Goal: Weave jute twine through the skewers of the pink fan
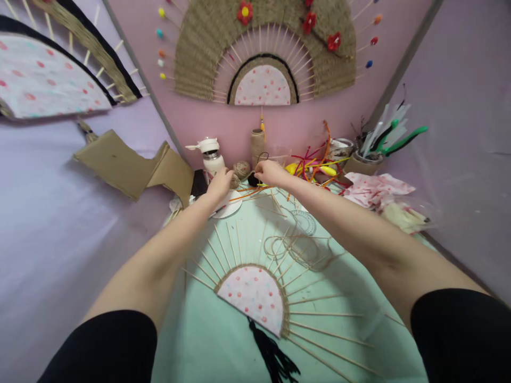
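Note:
Both arms reach to the back of the table. My right hand has its fingertips pinched on a thin black cord, which loops up above them. A small dark bundle sits just below those fingers. My left hand is curled beside a ball of twine; whatever its fingers hold is hidden. Nearer me lies an unfinished fan, a half-round of pink-dotted fabric with thin sticks spreading from a woven twine rim. A black tassel hangs from its straight edge. Loose twine coils over the sticks at right.
A white bottle with its lid up and a twine spool stand at the back. Bright pipe cleaners, a can with green-handled pliers and dotted fabric are right. Cardboard stands left. Finished fans hang on the walls.

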The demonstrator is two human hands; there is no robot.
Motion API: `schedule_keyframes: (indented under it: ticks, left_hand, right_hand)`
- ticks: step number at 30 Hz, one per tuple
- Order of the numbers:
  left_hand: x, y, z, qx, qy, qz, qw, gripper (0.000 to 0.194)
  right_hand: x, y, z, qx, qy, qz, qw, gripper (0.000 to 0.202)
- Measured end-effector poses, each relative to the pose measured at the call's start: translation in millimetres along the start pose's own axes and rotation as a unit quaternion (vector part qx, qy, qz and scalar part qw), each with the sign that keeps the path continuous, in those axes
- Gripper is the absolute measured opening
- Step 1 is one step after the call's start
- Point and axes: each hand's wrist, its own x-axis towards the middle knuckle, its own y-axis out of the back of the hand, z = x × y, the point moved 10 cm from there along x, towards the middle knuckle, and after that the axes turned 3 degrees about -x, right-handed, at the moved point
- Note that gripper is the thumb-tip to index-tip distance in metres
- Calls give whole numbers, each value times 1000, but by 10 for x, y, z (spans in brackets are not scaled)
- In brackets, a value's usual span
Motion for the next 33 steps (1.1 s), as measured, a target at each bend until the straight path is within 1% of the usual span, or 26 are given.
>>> schedule_keyframes:
  ticks: [2, 4, 6, 7, 9, 11, 13, 14, 15, 16, 18, 19, 20, 21, 22, 23, 25, 26, 27, 28, 29, 30, 31, 33]
  left_hand:
    - [-82, 92, 115, 13, -14, 14, 1000, 34]
    - [-228, 219, 272, 21, -29, 40, 999, 33]
    - [-439, 326, 434, 17, -31, 49, 998, 30]
    - [-570, 382, 514, -4, -29, 50, 998, 29]
    - [-888, 485, 621, -62, 6, 45, 997, 27]
    - [-1285, 578, 732, -149, 37, 47, 987, 26]
    - [-1761, 687, 803, -228, 71, 88, 967, 21]
    - [-2018, 699, 815, -270, 93, 106, 952, 20]
    - [-2273, 652, 822, -310, 119, 104, 938, 20]
    - [-2525, 562, 818, -346, 150, 91, 922, 20]
    - [-3014, 374, 757, -413, 229, 85, 878, 20]
    - [-3229, 270, 726, -444, 270, 79, 851, 23]
    - [-3409, 194, 706, -484, 301, 83, 818, 26]
    - [-3559, 142, 684, -526, 331, 97, 777, 29]
    - [-3677, 103, 667, -573, 359, 117, 727, 32]
    - [-3757, 73, 664, -622, 381, 136, 670, 34]
    - [-3813, -11, 721, -694, 418, 130, 572, 35]
    - [-3805, -49, 763, -718, 431, 118, 534, 33]
    - [-3783, -84, 803, -734, 441, 106, 506, 30]
    - [-3757, -119, 833, -743, 447, 98, 488, 26]
    - [-3732, -150, 851, -747, 450, 96, 480, 24]
    - [-3708, -182, 863, -746, 451, 97, 481, 22]
    - [-3683, -215, 879, -741, 449, 97, 490, 22]
    - [-3591, -270, 971, -736, 420, 82, 524, 24]
  right_hand:
    - [-156, 72, 28, -54, 0, -6, 998, 21]
    - [-359, 101, 14, -73, 6, -25, 997, 22]
    - [-615, 105, -77, -73, 31, -49, 996, 25]
    - [-759, 106, -134, -70, 42, -62, 995, 26]
    - [-1070, 88, -263, -60, 63, -98, 991, 29]
    - [-1418, 30, -440, -46, 103, -158, 981, 31]
    - [-1777, -27, -569, -29, 124, -218, 968, 34]
    - [-1952, -40, -623, -23, 132, -239, 962, 34]
    - [-2118, -49, -664, -18, 138, -253, 958, 34]
    - [-2268, -42, -698, -11, 141, -253, 957, 34]
    - [-2525, -41, -718, 3, 132, -242, 961, 35]
    - [-2637, -60, -723, 14, 128, -237, 963, 37]
    - [-2727, -78, -729, 31, 125, -227, 965, 39]
    - [-2804, -120, -733, 46, 123, -225, 966, 43]
    - [-2855, -157, -737, 61, 122, -217, 967, 46]
    - [-2891, -206, -737, 77, 119, -216, 966, 50]
    - [-2920, -295, -748, 115, 121, -217, 962, 55]
    - [-2918, -323, -750, 133, 122, -216, 960, 55]
    - [-2908, -337, -745, 148, 123, -212, 958, 55]
    - [-2895, -336, -735, 162, 124, -205, 957, 53]
    - [-2884, -325, -721, 175, 125, -198, 956, 52]
    - [-2875, -306, -708, 189, 126, -191, 955, 50]
    - [-2870, -281, -698, 208, 128, -185, 952, 48]
    - [-2878, -224, -705, 261, 136, -180, 939, 45]
